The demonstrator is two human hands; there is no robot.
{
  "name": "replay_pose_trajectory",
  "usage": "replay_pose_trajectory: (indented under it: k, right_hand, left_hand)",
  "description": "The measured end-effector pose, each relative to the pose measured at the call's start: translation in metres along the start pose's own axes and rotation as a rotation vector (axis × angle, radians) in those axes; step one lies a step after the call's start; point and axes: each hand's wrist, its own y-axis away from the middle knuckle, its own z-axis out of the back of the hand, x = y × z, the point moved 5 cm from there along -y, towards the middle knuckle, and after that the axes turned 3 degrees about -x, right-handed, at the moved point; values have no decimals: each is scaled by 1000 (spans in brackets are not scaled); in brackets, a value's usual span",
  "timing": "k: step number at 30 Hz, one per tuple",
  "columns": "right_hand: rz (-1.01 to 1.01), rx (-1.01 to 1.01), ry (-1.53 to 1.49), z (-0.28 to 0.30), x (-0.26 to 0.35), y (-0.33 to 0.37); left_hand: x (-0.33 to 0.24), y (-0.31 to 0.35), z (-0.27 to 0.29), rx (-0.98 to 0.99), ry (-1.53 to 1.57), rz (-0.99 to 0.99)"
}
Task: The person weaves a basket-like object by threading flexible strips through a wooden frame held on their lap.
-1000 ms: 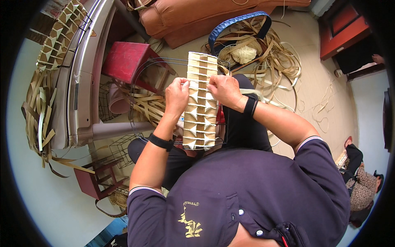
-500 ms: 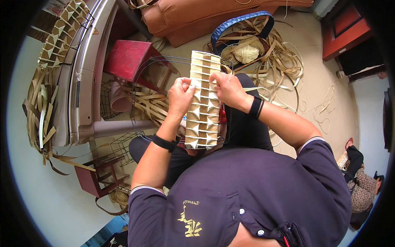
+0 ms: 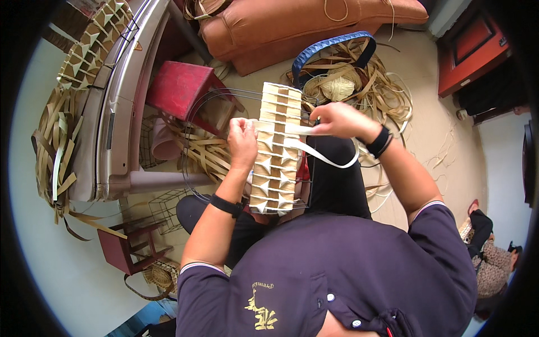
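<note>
Head view: woven panel (image 3: 274,168) is lying before the torso, near centre. Left hand (image 3: 242,140) is pinching its left edge between fingers; right hand (image 3: 343,121), fingers pressed together, is holding a white strip (image 3: 323,160) rightward.

Woven panel (image 3: 275,150) — tan, brown, with cream triangles

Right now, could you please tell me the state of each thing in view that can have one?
Woven panel: partly covered with raised pale points, on its nearer part.
Pale strip: stretched rightward from the panel.
Left hand: closed, fingertips at the panel's left edge.
Right hand: closed, pinching the pale strip.
Blue band: arched.
Cord ball: wound.
Tan strips: loose, tangled.
Red stool: upright.
</note>
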Motion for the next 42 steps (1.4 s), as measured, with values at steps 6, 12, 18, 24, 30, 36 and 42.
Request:
replay_pose_trajectory:
  k: [6, 12, 18, 24, 30, 36, 42]
  right_hand:
    - [-146, 248, -1012, -19, -78, 8]
    - [318, -189, -455, -4, -30, -36]
    - [512, -169, -42, -21, 4, -71]
    - [480, -150, 27, -27, -10, -74]
    - [492, -138, -22, -28, -3, -71]
    - [487, -175, -28, -29, -9, -68]
    - [483, -191, -6, -31, -9, -70]
  left_hand:
    - [7, 18, -1, -71, 445, 361]
    - [8, 19, 0, -14, 604, 394]
    - [6, 13, -12, 188, 311, 303]
    - [-6, -31, 29, 41, 352, 283]
    - [0, -103, 202, -455, 731, 130]
    - [-7, -25, 36, 226, 515, 291]
    - [-10, -4, -3, 170, 380, 342]
